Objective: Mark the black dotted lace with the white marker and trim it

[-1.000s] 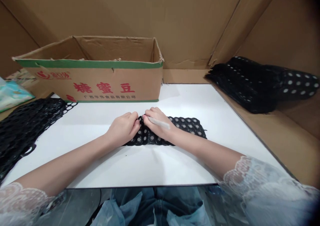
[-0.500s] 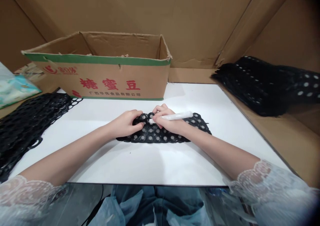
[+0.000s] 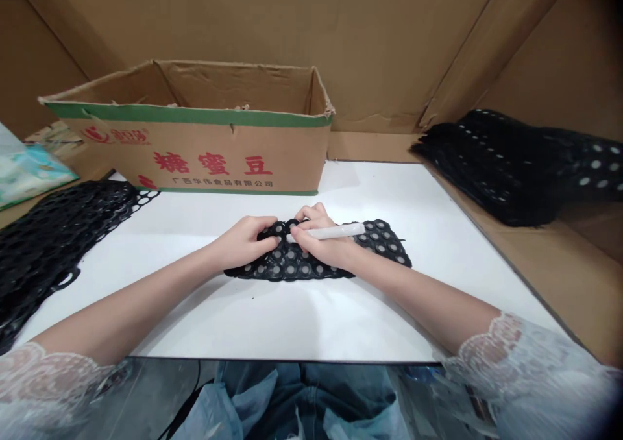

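A black sheet of joined rings with pale round dots [image 3: 302, 268] lies on the white tabletop in front of me. My left hand [image 3: 246, 240] pinches its upper left part, thumb on top and fingers at the far edge. In my right hand [image 3: 321, 235] is a white pen-like tool [image 3: 335, 232], tilted low with its tip over the rings close to my left thumb. Its exact tip is partly hidden by my fingers. The right fingers also touch the sheet's far edge.
Behind my hands stands an open cardboard box [image 3: 195, 138] with a green rim band. A pile of black ring mesh [image 3: 53, 239] lies at left, near a plastic packet [image 3: 34, 171]. More dotted black sheets [image 3: 511, 167] are stacked at right. Cardboard walls [image 3: 379, 44] enclose the table.
My right hand and the white tool have shifted slightly left, and the tool's back end sits lower. More of the sheet's right part shows. My left hand stays nearly in place.
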`<act>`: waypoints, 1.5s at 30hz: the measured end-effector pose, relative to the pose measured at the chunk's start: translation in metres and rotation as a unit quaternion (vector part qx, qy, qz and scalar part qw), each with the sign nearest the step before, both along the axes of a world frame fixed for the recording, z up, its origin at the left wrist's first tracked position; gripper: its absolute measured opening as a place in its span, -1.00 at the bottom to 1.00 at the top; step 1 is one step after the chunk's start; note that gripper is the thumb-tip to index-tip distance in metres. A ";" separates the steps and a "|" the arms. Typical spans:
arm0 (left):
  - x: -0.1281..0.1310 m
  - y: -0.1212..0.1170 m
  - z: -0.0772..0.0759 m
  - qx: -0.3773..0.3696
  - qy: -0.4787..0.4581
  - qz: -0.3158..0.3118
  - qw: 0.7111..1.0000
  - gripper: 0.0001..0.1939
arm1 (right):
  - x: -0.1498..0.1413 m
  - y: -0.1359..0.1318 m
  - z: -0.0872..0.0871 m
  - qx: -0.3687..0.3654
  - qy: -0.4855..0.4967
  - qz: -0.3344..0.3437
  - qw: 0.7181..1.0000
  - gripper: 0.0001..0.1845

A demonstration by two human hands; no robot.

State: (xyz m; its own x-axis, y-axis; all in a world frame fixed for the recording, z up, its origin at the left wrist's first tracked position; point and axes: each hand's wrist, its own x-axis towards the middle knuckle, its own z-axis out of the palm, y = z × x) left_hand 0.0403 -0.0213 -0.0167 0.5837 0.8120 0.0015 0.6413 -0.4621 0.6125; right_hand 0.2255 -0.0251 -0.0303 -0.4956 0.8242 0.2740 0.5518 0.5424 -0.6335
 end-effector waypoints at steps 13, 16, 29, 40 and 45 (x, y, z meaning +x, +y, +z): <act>0.001 -0.001 0.001 0.138 0.095 0.019 0.986 -0.84 | 0.001 0.006 0.002 0.035 -0.044 -0.017 0.998 -0.57; -0.006 0.005 0.004 0.086 0.124 -0.028 0.988 -0.71 | 0.004 0.003 0.002 -0.027 -0.058 0.026 0.998 -0.61; -0.007 -0.005 0.008 0.059 0.163 -0.001 0.985 -0.66 | 0.003 -0.004 0.002 0.070 -0.083 0.027 0.994 -0.66; -0.001 -0.011 0.009 0.146 0.187 -0.033 0.971 -0.78 | 0.003 -0.011 0.010 0.050 -0.092 0.093 0.990 -0.64; -0.001 -0.015 0.012 0.059 0.177 0.035 0.982 -0.77 | 0.005 -0.009 0.015 0.001 -0.076 0.095 0.993 -0.62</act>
